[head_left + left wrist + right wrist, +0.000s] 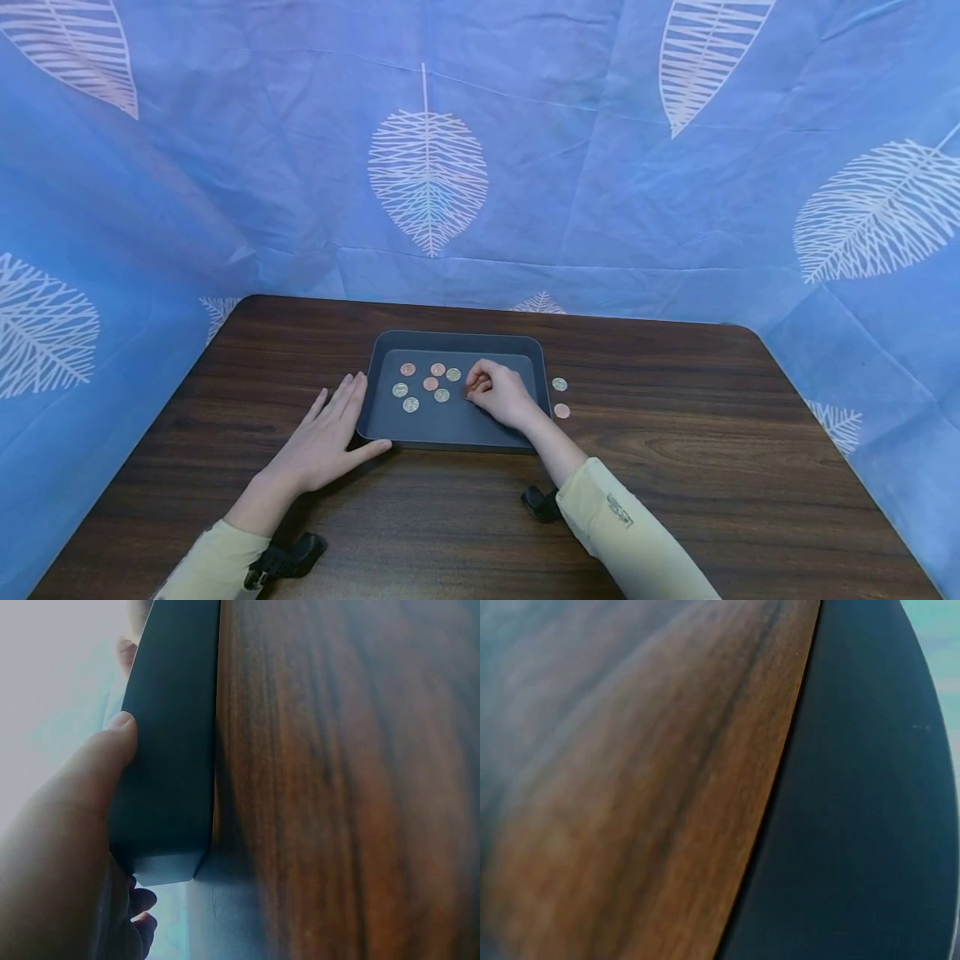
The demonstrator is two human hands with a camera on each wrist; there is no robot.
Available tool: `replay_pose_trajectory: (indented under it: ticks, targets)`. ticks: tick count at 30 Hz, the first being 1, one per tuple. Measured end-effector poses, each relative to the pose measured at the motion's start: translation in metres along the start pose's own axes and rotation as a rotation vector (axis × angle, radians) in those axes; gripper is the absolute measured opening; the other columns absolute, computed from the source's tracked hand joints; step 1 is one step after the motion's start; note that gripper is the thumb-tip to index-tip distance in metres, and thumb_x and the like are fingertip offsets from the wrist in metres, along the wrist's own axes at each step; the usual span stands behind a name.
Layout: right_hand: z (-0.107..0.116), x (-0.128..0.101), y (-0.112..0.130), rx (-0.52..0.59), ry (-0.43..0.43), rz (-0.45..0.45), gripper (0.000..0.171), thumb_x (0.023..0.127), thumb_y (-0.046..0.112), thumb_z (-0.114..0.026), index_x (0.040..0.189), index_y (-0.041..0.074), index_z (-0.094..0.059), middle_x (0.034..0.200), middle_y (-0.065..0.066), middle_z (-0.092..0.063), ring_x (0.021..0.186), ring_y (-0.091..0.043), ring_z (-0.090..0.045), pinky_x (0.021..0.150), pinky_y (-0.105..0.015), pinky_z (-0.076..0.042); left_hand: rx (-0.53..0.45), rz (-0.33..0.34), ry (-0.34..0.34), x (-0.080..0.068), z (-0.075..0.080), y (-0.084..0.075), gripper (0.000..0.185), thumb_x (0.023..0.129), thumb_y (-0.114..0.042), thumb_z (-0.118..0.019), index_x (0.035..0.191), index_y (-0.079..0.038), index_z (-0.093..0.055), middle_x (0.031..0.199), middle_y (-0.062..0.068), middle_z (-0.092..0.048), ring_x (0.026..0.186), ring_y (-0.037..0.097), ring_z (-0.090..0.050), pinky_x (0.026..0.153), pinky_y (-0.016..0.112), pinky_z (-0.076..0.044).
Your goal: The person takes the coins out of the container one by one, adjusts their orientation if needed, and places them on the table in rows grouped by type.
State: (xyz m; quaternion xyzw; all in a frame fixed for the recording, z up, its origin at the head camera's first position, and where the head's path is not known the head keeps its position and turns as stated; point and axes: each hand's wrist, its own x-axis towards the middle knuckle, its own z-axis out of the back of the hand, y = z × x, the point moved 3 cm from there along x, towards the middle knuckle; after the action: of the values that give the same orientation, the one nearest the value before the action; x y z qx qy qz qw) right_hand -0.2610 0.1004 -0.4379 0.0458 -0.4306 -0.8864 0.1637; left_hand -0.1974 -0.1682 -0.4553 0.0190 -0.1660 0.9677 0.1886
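Note:
A dark grey tray (465,442) lies on the wooden table, with several copper and silver coins on its floor, among them a copper coin (431,383) and a silver coin (411,405). My left hand (322,446) rests against the tray's left end, fingers straight, the thumb along the front side. In the left wrist view that thumb (90,769) touches the tray's outer wall (169,750). Over the right half of the tray, my right hand (504,395) pinches a copper-coloured coin (467,394), mostly hidden by the fingers. The right wrist view shows only tray wall (855,795) and table.
Two more coins lie on the table just right of the tray: a silver coin (559,384) and a paler coin (562,411) nearer me. Brown wood tabletop (712,450) surrounds the tray. Behind the table hangs a blue cloth (570,192) with white leaf prints.

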Motion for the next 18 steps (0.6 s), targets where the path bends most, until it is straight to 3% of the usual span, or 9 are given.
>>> replay_pose_trajectory:
  ticks: [10, 18]
  targets:
    - [0.013, -0.010, 0.008, 0.067, 0.035, 0.055, 0.011, 0.090, 0.004, -0.064, 0.101, 0.008, -0.067, 0.089, -0.001, -0.066, 0.079, -0.014, -0.061, 0.070, -0.028, -0.051, -0.003, 0.009, 0.009, 0.000, -0.002, 0.000, 0.109, 0.082, -0.076, -0.045, 0.153, -0.001, -0.011, 0.157, 0.017, -0.015, 0.144, 0.032, -0.012, 0.113, 0.056, -0.010]
    - [0.031, -0.018, 0.000, 0.163, 0.043, 0.022, 0.015, 0.092, 0.005, -0.062, 0.106, 0.006, -0.068, 0.091, -0.003, -0.066, 0.080, -0.017, -0.063, 0.073, -0.036, -0.053, -0.009, 0.003, 0.004, -0.001, -0.002, -0.001, 0.108, 0.082, -0.076, -0.046, 0.153, -0.001, -0.012, 0.157, 0.017, -0.015, 0.144, 0.032, -0.013, 0.113, 0.056, -0.010]
